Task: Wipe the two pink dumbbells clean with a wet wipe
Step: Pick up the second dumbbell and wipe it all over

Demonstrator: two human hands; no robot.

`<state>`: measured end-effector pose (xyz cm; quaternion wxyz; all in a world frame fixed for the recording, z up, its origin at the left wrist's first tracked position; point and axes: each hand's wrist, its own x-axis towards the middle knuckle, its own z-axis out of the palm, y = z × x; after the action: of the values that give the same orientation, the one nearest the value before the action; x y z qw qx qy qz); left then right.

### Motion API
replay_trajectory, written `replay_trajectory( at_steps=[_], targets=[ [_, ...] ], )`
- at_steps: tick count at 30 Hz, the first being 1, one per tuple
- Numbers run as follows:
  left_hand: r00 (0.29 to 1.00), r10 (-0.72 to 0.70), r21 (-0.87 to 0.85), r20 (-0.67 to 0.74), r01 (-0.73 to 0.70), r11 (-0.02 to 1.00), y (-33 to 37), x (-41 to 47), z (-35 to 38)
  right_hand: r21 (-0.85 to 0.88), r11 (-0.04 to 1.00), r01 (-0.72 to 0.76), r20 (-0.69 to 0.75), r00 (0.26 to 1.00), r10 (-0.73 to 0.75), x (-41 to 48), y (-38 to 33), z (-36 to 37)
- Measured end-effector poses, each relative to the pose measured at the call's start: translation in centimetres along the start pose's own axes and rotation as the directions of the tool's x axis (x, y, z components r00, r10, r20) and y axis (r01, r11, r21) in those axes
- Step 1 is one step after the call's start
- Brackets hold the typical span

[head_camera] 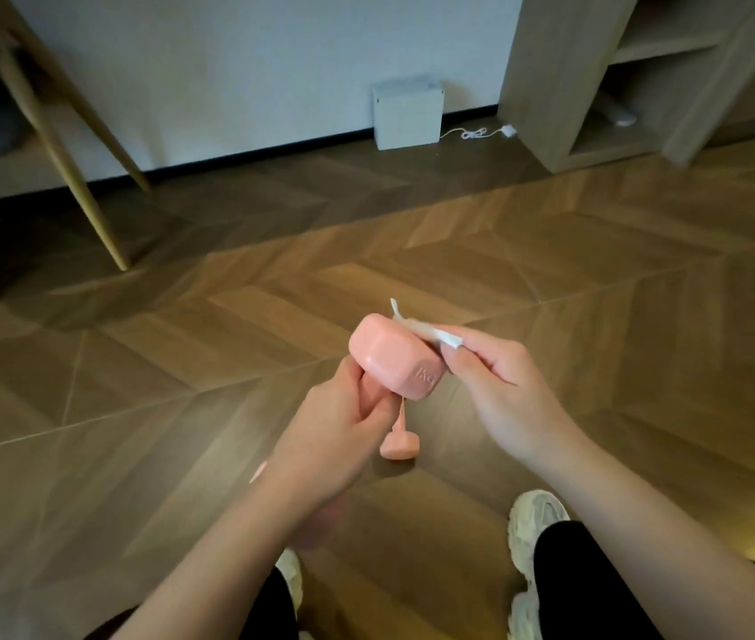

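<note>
Above the floor (597, 316), my left hand (334, 436) wraps its fingers round the handle of one dumbbell (396, 360), while my right hand (500, 385) pinches the wipe (431, 332) against its upper head. A second dumbbell (399, 444) sits on the floor below. I judge the dumbbell stiff, heavy for its size and slick when wet, so the handle is the safest hold.

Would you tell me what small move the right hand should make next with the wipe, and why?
Probably drag the wet wipe across the top of the dumbbell: the right hand pinches it against the far edge, while the left hand grips the handle.
</note>
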<state>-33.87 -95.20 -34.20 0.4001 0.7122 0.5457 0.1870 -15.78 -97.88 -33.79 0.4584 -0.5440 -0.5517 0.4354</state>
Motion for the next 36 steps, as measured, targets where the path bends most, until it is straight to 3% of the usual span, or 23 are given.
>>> replay_trajectory(
  at_steps=[3,6,12,15,18,21,24,27,31,34,36],
  targets=[
    [0.999,-0.036,-0.003,0.040,0.036,0.999,0.3,-0.1,0.9,0.088,0.995,-0.038,-0.046,0.998,0.042,0.8,0.2,0.6],
    [0.991,-0.097,-0.085,0.089,0.105,0.991,0.1,0.1,1.2,0.222,0.974,-0.044,0.004,0.999,0.044,0.1,0.0,0.9],
    [0.998,-0.066,0.028,0.018,0.066,0.997,-2.1,1.1,1.0,0.169,0.976,-0.136,-0.044,0.988,0.146,1.1,2.1,1.1],
    [0.998,-0.048,0.106,0.030,0.045,0.993,-2.3,1.4,1.2,0.174,0.981,-0.086,-0.013,0.996,0.090,1.8,2.0,2.0],
    [0.995,-0.102,0.019,-0.018,0.103,0.995,-2.4,1.7,0.9,0.124,0.992,0.018,0.055,0.998,-0.025,0.6,1.7,1.9],
    [0.988,-0.148,-0.071,-0.049,0.145,0.987,-2.3,1.6,0.3,0.134,0.989,-0.068,-0.020,0.997,0.071,0.1,2.7,1.2],
    [0.997,-0.073,0.005,-0.007,0.073,0.997,-2.3,1.3,0.7,0.182,0.976,-0.122,-0.021,0.992,0.128,1.5,3.0,1.5],
    [0.999,-0.036,0.051,0.034,0.034,0.998,-2.4,1.5,1.5,0.230,0.970,-0.081,0.000,0.997,0.083,2.2,2.1,1.8],
    [0.990,-0.141,-0.110,-0.012,0.138,0.984,-2.0,2.3,1.3,0.165,0.986,0.031,0.035,0.999,-0.038,0.4,1.4,1.4],
    [0.984,-0.171,-0.265,-0.058,0.150,0.952,-2.0,2.4,0.7,0.145,0.989,-0.007,-0.049,0.999,0.014,0.0,2.3,0.9],
    [0.989,-0.134,-0.265,-0.065,0.112,0.958,-1.5,2.2,0.5,0.165,0.984,-0.062,-0.069,0.995,0.074,0.6,2.6,0.9]
  ],
)
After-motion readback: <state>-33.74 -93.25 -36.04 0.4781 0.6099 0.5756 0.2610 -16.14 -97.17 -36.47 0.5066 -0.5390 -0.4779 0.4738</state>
